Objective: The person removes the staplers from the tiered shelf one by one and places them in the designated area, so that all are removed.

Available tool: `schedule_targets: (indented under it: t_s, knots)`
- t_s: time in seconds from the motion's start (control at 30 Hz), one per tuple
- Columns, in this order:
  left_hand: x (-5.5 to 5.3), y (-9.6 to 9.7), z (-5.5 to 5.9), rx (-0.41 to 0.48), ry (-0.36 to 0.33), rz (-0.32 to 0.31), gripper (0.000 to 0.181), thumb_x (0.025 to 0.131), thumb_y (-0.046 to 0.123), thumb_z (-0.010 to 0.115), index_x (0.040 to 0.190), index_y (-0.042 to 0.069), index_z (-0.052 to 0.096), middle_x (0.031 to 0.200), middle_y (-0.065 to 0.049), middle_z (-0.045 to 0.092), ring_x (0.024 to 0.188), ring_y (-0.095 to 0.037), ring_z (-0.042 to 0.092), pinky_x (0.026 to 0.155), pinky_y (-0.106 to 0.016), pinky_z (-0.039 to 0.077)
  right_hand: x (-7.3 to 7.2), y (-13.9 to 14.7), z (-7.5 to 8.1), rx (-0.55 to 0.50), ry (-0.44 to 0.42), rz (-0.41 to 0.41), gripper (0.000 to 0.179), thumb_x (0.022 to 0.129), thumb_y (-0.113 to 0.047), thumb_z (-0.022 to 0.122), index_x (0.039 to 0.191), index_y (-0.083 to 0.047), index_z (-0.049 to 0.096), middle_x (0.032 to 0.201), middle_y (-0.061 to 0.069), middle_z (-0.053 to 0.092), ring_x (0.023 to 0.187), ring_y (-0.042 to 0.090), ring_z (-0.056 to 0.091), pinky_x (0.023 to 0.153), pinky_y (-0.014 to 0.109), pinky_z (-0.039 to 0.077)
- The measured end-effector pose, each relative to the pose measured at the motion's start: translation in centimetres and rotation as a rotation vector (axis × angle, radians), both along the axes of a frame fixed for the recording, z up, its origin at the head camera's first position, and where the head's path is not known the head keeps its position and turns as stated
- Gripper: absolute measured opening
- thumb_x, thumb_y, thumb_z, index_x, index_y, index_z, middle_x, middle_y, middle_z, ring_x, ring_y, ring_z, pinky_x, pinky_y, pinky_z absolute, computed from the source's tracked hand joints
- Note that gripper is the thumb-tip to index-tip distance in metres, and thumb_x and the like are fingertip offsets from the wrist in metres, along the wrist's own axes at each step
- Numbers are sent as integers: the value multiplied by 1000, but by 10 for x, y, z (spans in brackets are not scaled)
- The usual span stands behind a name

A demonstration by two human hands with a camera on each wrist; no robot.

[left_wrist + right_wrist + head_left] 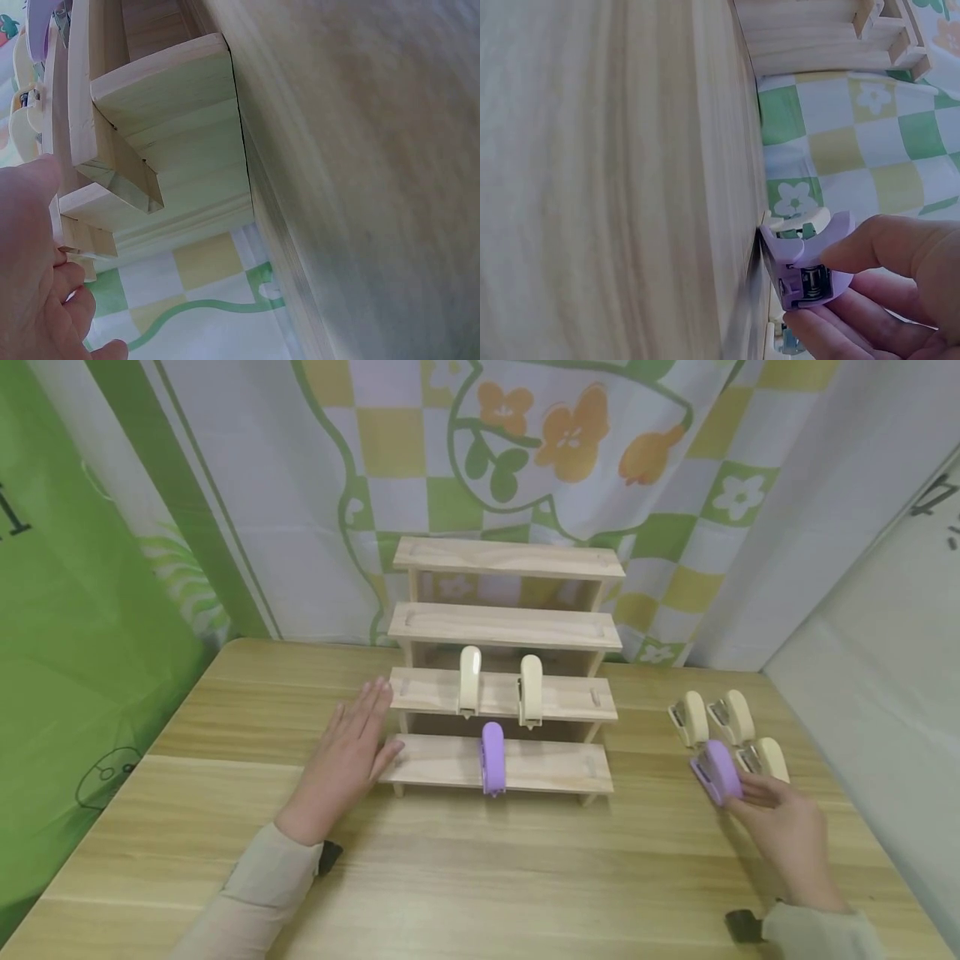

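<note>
At the right of the table my right hand (pixel 787 831) pinches a purple stapler (pixel 717 772) between thumb and fingers; the right wrist view shows the same purple stapler (pixel 810 262) from its end. My left hand (pixel 341 768) lies with fingers extended against the left side of a stepped wooden rack (pixel 435 764). On the rack's lowest step sits another purple stapler (pixel 492 760). One step higher stand two cream staplers, a left one (pixel 469 681) and a right one (pixel 530 689).
Beside the held stapler are three more cream staplers: one at back left (pixel 695 718), one at back right (pixel 739 717) and one nearer (pixel 772 760). A patterned curtain (pixel 390 443) hangs behind the rack. A pale wall or panel (pixel 885 635) borders the wooden table (pixel 480 877) at right.
</note>
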State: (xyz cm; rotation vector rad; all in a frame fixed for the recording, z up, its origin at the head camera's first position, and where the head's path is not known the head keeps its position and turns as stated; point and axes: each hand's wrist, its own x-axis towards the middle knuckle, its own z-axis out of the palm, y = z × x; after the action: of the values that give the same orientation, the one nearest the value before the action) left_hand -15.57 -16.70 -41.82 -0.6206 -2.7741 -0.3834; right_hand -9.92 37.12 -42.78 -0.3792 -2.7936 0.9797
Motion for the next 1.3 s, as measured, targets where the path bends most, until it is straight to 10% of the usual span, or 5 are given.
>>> schedule_targets:
  t_s: [0.37,0.63,1.07,1.17,1.3]
  knots:
    - [-1,0,1,6,5,0,78,106,39,51,162,2,11,169,-16,11,154,-35,14,121,-62,19,-4,8,1,31,-7,49,48,87,-7,78,126,12,60,116,33,67,80,11,70,60,9,51]
    - [-1,0,0,10,10,-3,78,106,39,50,162,3,10,169,-15,9,154,-34,13,121,-63,19,-1,8,-1,19,0,69,49,85,-4,78,126,14,59,116,35,66,73,-18,50,61,8,51]
    - [-1,0,-1,3,14,-5,78,106,39,51,162,3,10,169,-15,9,155,-34,13,121,-63,19,0,5,3,52,-23,58,51,88,-6,76,130,14,55,117,36,65,100,50,68,58,11,50]
    - [-1,0,-1,-1,18,-5,78,106,39,50,162,3,11,169,-15,9,154,-34,13,121,-63,19,2,3,4,55,1,36,50,90,-9,75,130,13,56,117,36,65,94,45,71,57,12,49]
    - [0,0,-1,-3,17,-5,78,106,39,51,162,2,11,169,-16,9,154,-35,14,121,-63,19,3,-3,10,46,85,11,44,93,-12,71,129,10,59,115,36,66,75,-2,65,58,5,46]
